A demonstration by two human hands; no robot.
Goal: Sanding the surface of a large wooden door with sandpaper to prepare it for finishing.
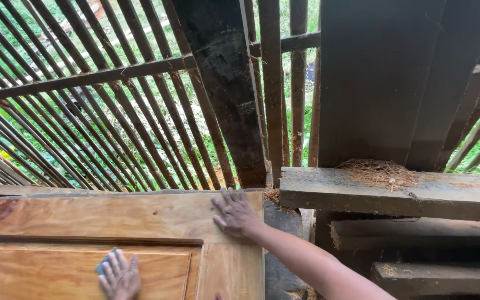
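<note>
A varnished orange-brown wooden door panel point(84, 216) lies flat in front of me, with a recessed inner panel point(40, 272). My right hand point(235, 213) rests flat, fingers spread, on the door's top rail near its right corner. My left hand point(120, 276) presses a small grey-blue pad, likely sandpaper point(105, 263), against the recessed panel at the bottom of the view. Most of the pad is hidden under the fingers.
A fence of thin slanted wooden slats point(84, 111) stands behind the door, with a dark post point(229, 94) in the middle. To the right lie stacked rough planks point(445, 194) with a heap of sawdust fibres point(381, 172). Grass shows beyond.
</note>
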